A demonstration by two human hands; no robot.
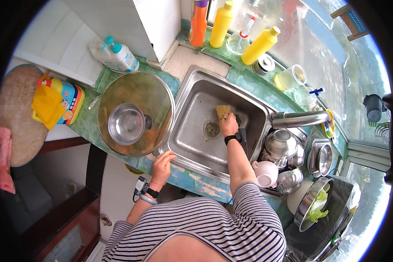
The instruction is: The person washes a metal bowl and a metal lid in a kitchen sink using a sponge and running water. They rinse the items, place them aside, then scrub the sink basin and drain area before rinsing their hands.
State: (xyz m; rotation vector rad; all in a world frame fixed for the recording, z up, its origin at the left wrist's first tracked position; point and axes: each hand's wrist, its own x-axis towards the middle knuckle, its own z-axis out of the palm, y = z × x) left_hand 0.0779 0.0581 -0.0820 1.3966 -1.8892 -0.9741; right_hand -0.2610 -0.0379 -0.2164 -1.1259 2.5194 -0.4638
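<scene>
My right hand (229, 124) reaches down into the stainless steel sink (196, 131), its fingers closed on a yellow sponge (223, 111). The sponge is near the sink floor, just above and right of the drain (212, 129). Around the drain lie small bits of debris. My left hand (162, 167) rests at the sink's front left corner, holding nothing, fingers loosely extended onto the rim. Left of the sink sits a large round see-through lid or bowl (160, 98), with a small steel bowl (126, 124) in its middle. Which it is, I cannot tell.
A steel faucet (298, 119) spans the sink's right side. Beyond it are stacked steel bowls (280, 144) and a pink cup (265, 173). Yellow bottles (222, 24) line the windowsill. A pump bottle (118, 57) stands back left; a bowl of lettuce (314, 204) is at right.
</scene>
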